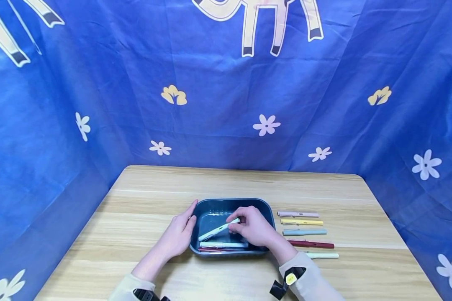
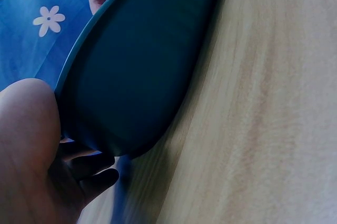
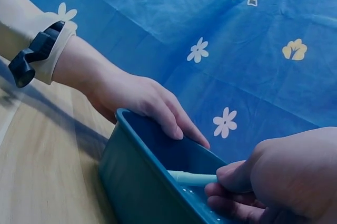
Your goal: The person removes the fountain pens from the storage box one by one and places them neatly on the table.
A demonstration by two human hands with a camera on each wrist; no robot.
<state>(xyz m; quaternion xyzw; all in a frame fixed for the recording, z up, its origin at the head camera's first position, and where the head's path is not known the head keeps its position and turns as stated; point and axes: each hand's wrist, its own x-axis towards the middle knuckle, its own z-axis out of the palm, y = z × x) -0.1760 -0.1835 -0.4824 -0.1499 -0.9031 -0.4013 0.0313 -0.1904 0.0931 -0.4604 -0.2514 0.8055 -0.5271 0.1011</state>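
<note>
A dark teal rectangular tray rests on the table. My left hand holds its left end, thumb at the rim and the other fingers along the outside wall. Over the inside of the tray, my right hand pinches a pale mint pen between thumb and fingers near one end. The pen slants down to the left, its lower end close over the tray's front left corner. Below it in the tray lie a pale blue pen and a dark red pen. The right wrist view also shows the pinched pen.
Right of the tray, several pens lie in a column on the wooden table: lilac, yellow, light blue, dark red and mint, the last partly behind the right forearm. A blue patterned cloth surrounds the table.
</note>
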